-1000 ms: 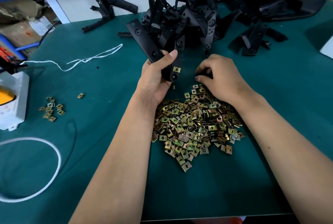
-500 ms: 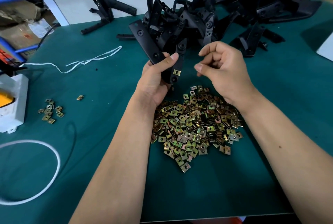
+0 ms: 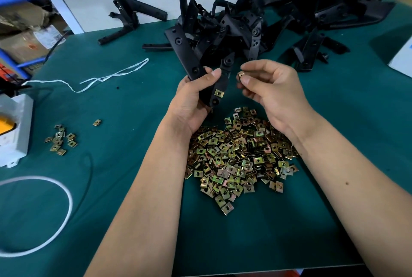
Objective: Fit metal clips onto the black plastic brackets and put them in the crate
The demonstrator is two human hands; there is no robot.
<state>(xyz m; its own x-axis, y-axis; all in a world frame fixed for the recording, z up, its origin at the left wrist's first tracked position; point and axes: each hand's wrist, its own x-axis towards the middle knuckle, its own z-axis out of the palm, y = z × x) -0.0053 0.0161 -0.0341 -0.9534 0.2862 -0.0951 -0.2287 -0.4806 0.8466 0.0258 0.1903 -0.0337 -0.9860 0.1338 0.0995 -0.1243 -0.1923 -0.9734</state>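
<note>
The left hand [image 3: 191, 100] is gripping a long black plastic bracket [image 3: 189, 58], its fingers and thumb curled round the lower end. One small brass-coloured metal clip [image 3: 218, 93] is already sitting on that end, at about three o'clock from the palm. The right hand [image 3: 269, 89] is pinching a second loose brass-coloured clip [image 3: 241, 74] between thumb and forefinger, just beside the bracket at three o'clock and not yet touching it, the other fingers loosely curled.

Judging by this, the fitting step is under way. The next move is calling for turning the clip's open side toward a bare edge of the bracket and pushing it on.

The heap of spare clips [image 3: 240, 158] is lying at six o'clock from the hands on the green table mat [image 3: 124, 102]; the pile of unfitted black brackets [image 3: 256, 24] is lying at twelve. No crate is showing. The cardboard box's label [image 3: 50, 36] at ten o'clock is too blurred to read.
</note>
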